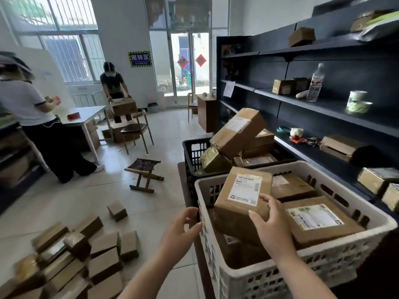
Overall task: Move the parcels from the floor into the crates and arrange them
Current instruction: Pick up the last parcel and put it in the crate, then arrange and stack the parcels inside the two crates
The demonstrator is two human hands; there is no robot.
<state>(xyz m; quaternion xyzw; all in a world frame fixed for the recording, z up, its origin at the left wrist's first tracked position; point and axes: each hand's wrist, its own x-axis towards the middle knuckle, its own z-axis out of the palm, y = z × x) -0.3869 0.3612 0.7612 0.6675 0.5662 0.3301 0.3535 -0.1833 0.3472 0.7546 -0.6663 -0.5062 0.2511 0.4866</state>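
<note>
Your right hand (269, 221) is gripping brown cardboard parcel with white label (241, 199), tilted over white plastic crate (323, 270); long axis is running away from you. Left hand (183, 225) is hovering open, beside crate rim.

Daylight pours through barred windows (64, 39) on the far left and a glass door (187, 65) at the far end, brightening white walls (123, 29) and a pale tiled floor (168, 130). A dark shelving unit (302, 100) runs along the right. On the left stands a white table (86, 114), with a wooden chair (138, 130) beside it. A small folding stool (144, 171) sits mid-floor. A blue sign (140, 58) hangs on the far wall.
</note>
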